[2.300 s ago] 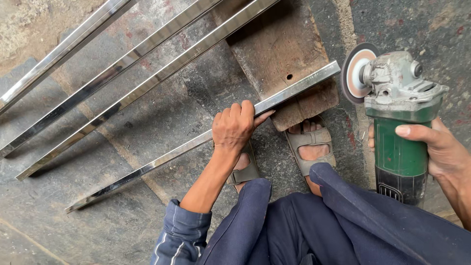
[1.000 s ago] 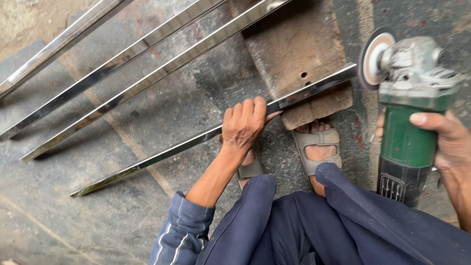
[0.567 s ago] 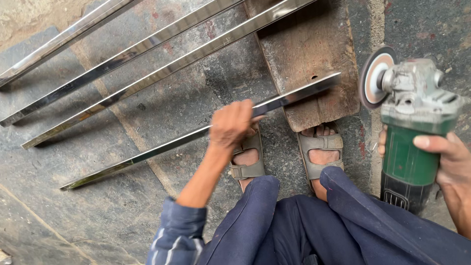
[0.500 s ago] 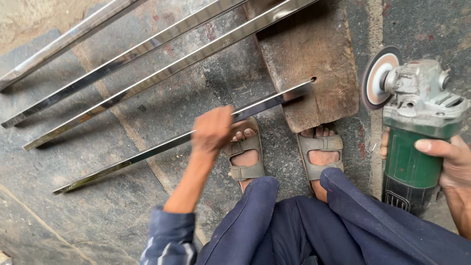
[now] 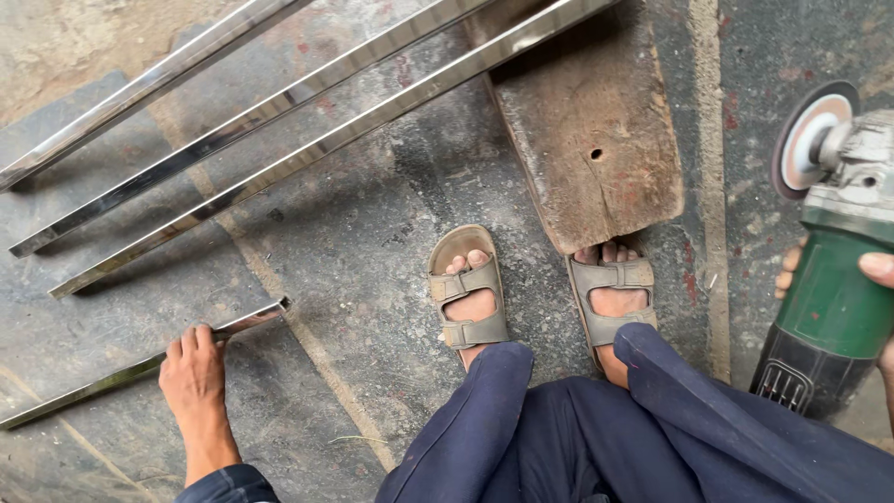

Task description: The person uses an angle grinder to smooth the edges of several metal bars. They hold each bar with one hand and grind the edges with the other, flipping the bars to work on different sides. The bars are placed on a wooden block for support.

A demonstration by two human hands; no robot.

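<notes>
No container appears in the view; all items lie directly on the concrete floor or are hand-held.

Item count:
- Metal bars: four. Three long polished bars lie side by side, running diagonally up and away, well above and to the right of the left hand. The fourth bar lies apart from them, lower in the view.
- Wooden block: one, well to the right of the left hand, with a small hole in its top face. The upper ends of the nearest long bars pass over its far edge.
- Angle grinder: one, green body, grey gear head, with a round disc at its upper end.
- Sandalled feet: two, placed between the two hands. The toes of the right foot touch the near edge of the wooden block.

Left hand: it rests on the fourth bar, palm down, fingers curled over the bar's top edge in a loose grip. The bar's cut end protrudes just beyond the fingertips, up and to the right; the remainder of the bar extends to the left, past the wrist, toward the frame edge.

Right hand: it is only partly in view at the right frame edge. It is closed around the green body of the grinder, thumb across the top and fingertips visible on the left side. The disc sits above the hand, off the floor and well apart from every bar.
</notes>
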